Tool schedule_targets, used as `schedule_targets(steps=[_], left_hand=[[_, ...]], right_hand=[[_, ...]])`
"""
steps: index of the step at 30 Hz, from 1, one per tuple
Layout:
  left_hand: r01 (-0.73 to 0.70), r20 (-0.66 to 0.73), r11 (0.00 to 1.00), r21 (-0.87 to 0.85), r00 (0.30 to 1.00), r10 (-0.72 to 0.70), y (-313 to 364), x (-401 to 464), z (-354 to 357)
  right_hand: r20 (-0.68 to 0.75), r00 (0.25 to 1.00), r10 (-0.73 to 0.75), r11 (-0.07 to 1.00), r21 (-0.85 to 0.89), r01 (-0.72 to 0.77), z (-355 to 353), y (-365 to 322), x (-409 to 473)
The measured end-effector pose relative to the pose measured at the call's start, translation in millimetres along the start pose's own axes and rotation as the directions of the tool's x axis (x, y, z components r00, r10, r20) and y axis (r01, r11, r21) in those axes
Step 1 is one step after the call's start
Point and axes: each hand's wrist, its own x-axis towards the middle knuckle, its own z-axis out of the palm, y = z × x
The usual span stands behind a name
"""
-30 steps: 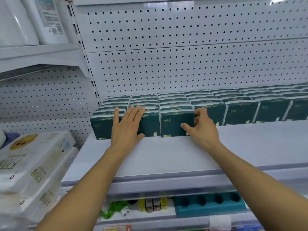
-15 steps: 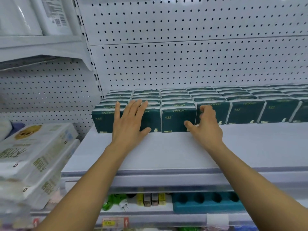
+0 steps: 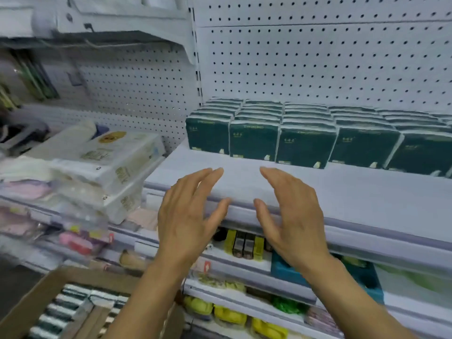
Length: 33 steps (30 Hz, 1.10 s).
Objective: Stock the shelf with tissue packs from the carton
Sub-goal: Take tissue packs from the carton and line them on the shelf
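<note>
Head view, shelf: the white shelf [image 3: 342, 192] ran across the middle of the picture, with a pegboard back panel [image 3: 318, 64] behind it.
Head view, tissue packs: dark green tissue packs [image 3: 305, 143] stood upright in rows at the back of the shelf, tight against one another and reaching from the left upright out past the right edge of the picture; the front strip of the shelf before them was bare.
Head view, carton: the brown carton [image 3: 49, 302] sat low at the left, open at the top, with more striped green and white packs [image 3: 78, 304] inside; this corner was blurred.
Head view, left hand: the left hand [image 3: 186, 216] hung in front of the shelf edge, palm turned inward, fingers straight and a little spread, holding nothing and clear of the packs.
Head view, right hand: the right hand [image 3: 291, 216] mirrored it just beside, palm facing the left one, fingers loosely extended, empty, with a gap between the two.
Head view, neighbours: white wrapped bundles [image 3: 110, 162] were stacked on the shelving to the left, and small yellow and dark items [image 3: 242, 243] showed on the lower shelf between the wrists.
</note>
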Motion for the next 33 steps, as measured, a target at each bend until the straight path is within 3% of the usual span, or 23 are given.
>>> schedule_targets(steps=[4,10,16,25,33], left_hand=[[0.074,-0.039,0.991,0.112,0.997,-0.07,-23.7,-58.9,-30.3],[0.302,0.083,0.883,0.359,0.932,-0.352,-65.5,-143.7,-65.8],[0.441,0.154,0.677,0.589,0.762,-0.63,-125.1,-212.1,-99.3],[0.575,0.142,0.479,0.663,0.532,-0.835,-236.6,-297.0,-136.3],[0.661,0.188,0.339,0.67,0.291,-0.938,-331.3,-365.0,-130.3]], right_hand=[[0.11,0.985,-0.129,0.989,0.083,0.121,35.3,-33.0,-23.5],[0.26,0.905,-0.338,0.935,0.202,0.291,92.7,-92.6,-52.7],[0.49,0.751,-0.443,0.896,0.267,0.354,175.8,-157.2,-77.2],[0.645,0.536,-0.544,0.839,0.402,0.368,313.2,-244.0,-106.2],[0.799,0.369,-0.475,0.87,0.362,0.336,410.9,-274.8,-130.1]])
